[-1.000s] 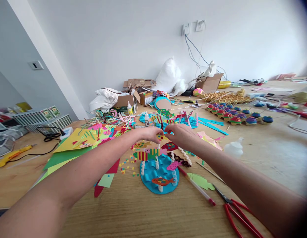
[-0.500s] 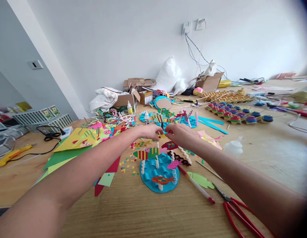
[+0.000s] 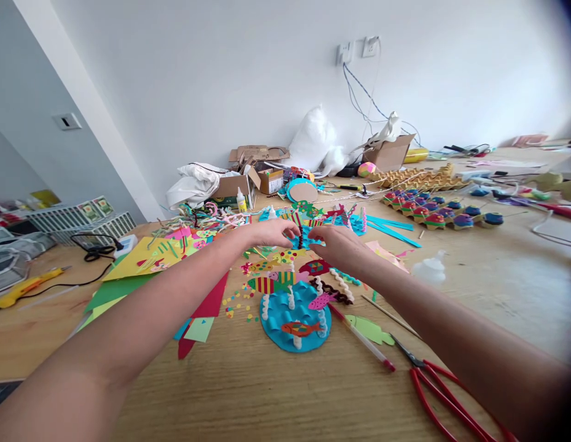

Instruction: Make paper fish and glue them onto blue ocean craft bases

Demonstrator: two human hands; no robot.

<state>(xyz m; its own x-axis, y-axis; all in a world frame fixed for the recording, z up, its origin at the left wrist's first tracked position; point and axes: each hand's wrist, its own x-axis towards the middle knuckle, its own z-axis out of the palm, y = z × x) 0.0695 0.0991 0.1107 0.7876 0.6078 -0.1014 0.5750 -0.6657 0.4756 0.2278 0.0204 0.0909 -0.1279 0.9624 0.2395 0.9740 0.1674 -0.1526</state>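
A round blue base (image 3: 272, 334) stands in front of me, with paper fish raised on white twisted stems. Beyond it, my left hand (image 3: 279, 233) hovers above a yellow spotted paper fish (image 3: 288, 256), its fingers loosely bent. My right hand (image 3: 336, 245) faces it from the other side, fingers curved downward; I see nothing held in either. Between the hands, a dark brown twisted stem (image 3: 301, 234) shows on a farther blue piece. Nearer fish include a striped fish (image 3: 271, 285), a dark red fish (image 3: 314, 267), a pink fish (image 3: 322, 301) and an orange fish (image 3: 301, 329).
Red-handled scissors (image 3: 421, 368), a pen (image 3: 368, 345) and a light green paper fish (image 3: 369, 329) lie at right. Coloured paper sheets (image 3: 124, 288) spread at left, near a yellow glue gun (image 3: 30, 285). Painted egg cartons (image 3: 435, 212) and open boxes (image 3: 389, 150) stand farther back.
Both hands have lifted slightly off the yellow spotted fish, which now shows more fully below them. The view has shifted a little.
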